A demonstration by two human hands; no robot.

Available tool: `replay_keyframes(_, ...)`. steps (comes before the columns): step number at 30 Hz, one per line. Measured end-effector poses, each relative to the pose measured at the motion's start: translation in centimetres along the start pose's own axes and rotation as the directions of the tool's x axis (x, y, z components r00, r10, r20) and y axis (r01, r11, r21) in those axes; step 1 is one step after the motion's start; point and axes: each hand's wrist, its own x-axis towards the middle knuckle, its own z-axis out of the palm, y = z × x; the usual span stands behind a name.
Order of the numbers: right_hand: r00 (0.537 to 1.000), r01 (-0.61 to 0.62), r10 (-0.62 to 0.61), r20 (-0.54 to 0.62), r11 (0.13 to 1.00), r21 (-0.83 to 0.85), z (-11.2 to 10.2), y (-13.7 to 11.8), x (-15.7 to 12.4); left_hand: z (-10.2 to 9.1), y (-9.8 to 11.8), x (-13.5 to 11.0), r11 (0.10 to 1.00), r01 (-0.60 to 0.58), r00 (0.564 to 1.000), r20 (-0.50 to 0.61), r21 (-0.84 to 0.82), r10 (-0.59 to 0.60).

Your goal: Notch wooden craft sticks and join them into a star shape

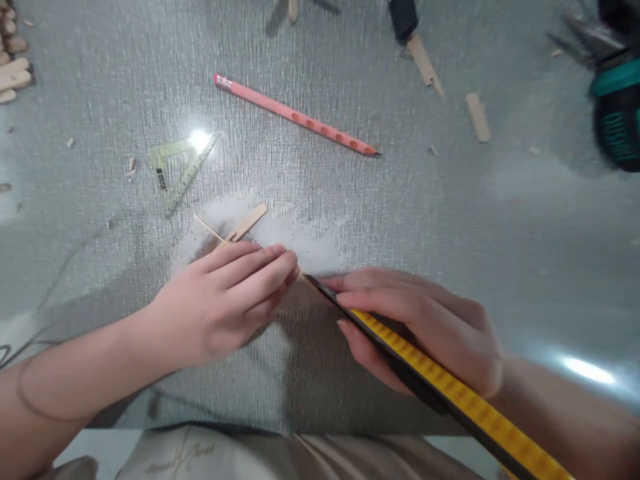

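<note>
My left hand (237, 300) is closed with its fingertips pinched on a craft stick (301, 271), of which only a pale end shows. Beyond those fingers lie a notched craft stick (251, 221) and a thin wooden sliver (211, 229); whether the hand also grips them is hidden. In my right hand (425, 320) is a long yellow-and-black bladed tool (450, 383), slanting toward the lower right. Its narrow dark tip meets the stick end at the left fingertips. Fine pale dust (320, 233) covers the table around both hands.
A pink pencil (300, 119) and a clear set square (187, 177) lie farther back. Craft sticks (15, 77) are piled at the far left. A cut stick piece (477, 117), a black-ended stick (423, 60) and a teal-and-black tool (617, 107) occupy the right.
</note>
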Motion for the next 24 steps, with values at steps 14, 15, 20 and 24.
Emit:
replay_keyframes(14,0.991,0.131,-0.133,-0.02,0.989,-0.075,-0.03,0.54,0.07,0.8,0.13,-0.08,0.999,0.039,0.997,-0.071,-0.025,-0.04)
replay_keyframes(15,0.993,0.119,-0.12,-0.015,0.99,-0.081,-0.06,0.52,0.03,0.81,0.12,-0.1,0.999,0.042,0.997,-0.064,-0.027,-0.043)
replay_keyframes(20,0.989,0.148,-0.148,0.002,0.986,-0.077,-0.23,0.53,-0.17,0.81,0.1,-0.16,0.999,0.04,0.998,-0.049,-0.03,-0.041)
replay_keyframes(24,0.989,0.145,-0.144,0.007,0.985,-0.093,-0.17,0.6,-0.03,0.86,0.07,-0.22,0.999,0.041,0.998,-0.043,-0.034,-0.043)
